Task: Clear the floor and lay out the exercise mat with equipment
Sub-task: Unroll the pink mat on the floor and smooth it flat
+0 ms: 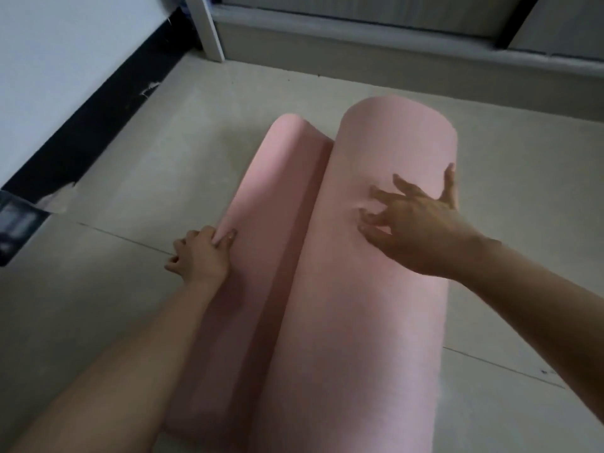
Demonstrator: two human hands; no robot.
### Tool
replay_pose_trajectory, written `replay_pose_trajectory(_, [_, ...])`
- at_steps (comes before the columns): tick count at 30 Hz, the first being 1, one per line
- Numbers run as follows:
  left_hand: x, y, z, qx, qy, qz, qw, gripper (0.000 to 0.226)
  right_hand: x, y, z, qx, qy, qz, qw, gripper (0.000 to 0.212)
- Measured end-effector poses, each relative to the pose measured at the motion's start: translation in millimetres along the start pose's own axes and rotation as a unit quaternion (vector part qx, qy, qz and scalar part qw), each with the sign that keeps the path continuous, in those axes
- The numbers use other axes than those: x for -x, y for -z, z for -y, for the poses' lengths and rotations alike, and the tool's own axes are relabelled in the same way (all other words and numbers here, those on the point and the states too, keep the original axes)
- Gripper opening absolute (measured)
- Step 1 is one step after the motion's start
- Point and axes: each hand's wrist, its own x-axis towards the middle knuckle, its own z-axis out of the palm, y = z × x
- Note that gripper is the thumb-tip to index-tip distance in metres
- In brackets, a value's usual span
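Nearest, two bare forearms reaching forward over a pale tiled floor. Between them, a pink exercise mat, lying on the tiles, mostly rolled still, with a short curled flap loose along its left side. Left hand at that loose edge, fingers curled together and pinched on the flap. Right hand laid flat on top of the thick roll, fingers spread wide, pressing small dents into the foam.

Soft, springy and light, judging by those dents and the stubborn curl; likely to roll back when released. Best held at the free edge, pinned low, while pushing the roll away by its crown. Slight grip on tile, possibly, though hard to tell in this dim, blurred view.

Farther off, a white post and grey furniture base; no equipment visible.
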Motion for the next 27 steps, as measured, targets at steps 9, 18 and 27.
replay_pose_trajectory(9, [78.8,-42.6,-1.1,-0.108,-0.267,0.071,0.955,0.08,35.6,-18.3,46.8,-0.062,0.059,-0.11,0.99,0.061])
replay_pose_trajectory(18, [54.3,-24.9,16.0,-0.012,-0.014,0.015,1.0,0.073,50.1,-99.5,4.9,0.127,0.021,0.072,0.989,0.078])
replay_pose_trajectory(27, [17.1,13.0,39.2,0.187,0.043,-0.036,0.981,0.039,40.6,-90.9,1.0,0.058,-0.013,0.05,0.997,0.072])
